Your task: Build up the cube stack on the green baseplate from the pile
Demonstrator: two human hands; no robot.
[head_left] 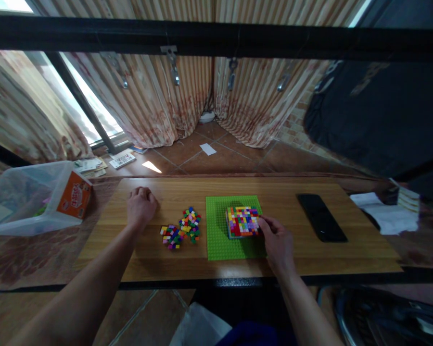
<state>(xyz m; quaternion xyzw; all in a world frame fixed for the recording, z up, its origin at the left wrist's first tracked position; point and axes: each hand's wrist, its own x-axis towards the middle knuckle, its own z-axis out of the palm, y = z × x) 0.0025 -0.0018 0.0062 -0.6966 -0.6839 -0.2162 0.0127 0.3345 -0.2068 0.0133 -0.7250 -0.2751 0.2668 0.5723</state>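
Observation:
A block of small multicoloured toy bricks (pixel 242 222) stands on a green studded baseplate (pixel 216 240). At the block's right edge is my right hand (pixel 278 242), thumb and fingers pinched together. Whether a small brick sits between those fingertips is hidden. My left hand (pixel 142 206) rests on the left part of the table with its fingers curled in and no object showing in it. Between that hand and the baseplate lie two touching heaps of loose toy bricks, a nearer heap (pixel 171 236) and a farther heap (pixel 190 224).
The wooden table (pixel 180 269) carries a black phone (pixel 321 217) on the right. A clear plastic bin (pixel 25 197) with an orange label stands off the left end. White papers (pixel 386 211) lie beyond the right end. A dark bar (pixel 216 41) with metal clips crosses above.

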